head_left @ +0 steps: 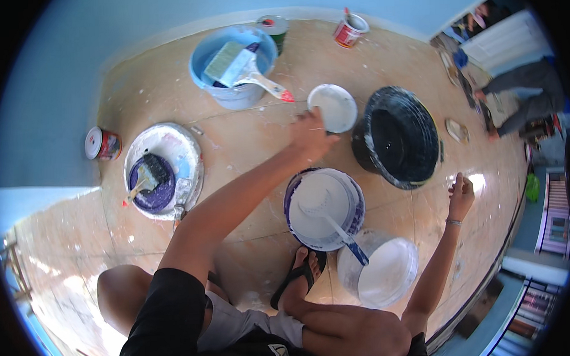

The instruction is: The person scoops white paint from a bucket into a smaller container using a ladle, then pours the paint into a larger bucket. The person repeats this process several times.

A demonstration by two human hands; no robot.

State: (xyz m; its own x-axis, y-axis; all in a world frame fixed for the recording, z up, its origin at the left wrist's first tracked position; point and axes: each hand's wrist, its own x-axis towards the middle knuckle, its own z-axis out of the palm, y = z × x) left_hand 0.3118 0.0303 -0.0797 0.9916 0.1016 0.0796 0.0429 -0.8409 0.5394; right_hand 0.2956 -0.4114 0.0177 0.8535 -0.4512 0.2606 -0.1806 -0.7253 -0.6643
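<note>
My left hand (311, 137) reaches across to a small white tub (341, 105) with pale paint inside. Its fingers close at the tub's near left edge, and a short dark piece sticks out beside the thumb. My right hand (461, 198) is raised on the right, past the black basin (375, 151), with loosely bent fingers and nothing visible in them. Between my arms stands a purple-rimmed bucket (291, 222) of white paint. A paint-coated stirring tool with a blue handle (356, 251) leans in it. Beside it is a translucent white bucket (388, 270), whitish inside.
A light blue bucket (232, 102) carries a wide paintbrush (248, 71). On the left, another brush (148, 176) rests on a round paint-stained lid (170, 135). Paint cans (351, 31) stand near the blue wall. Another person's legs (527, 88) show at the right.
</note>
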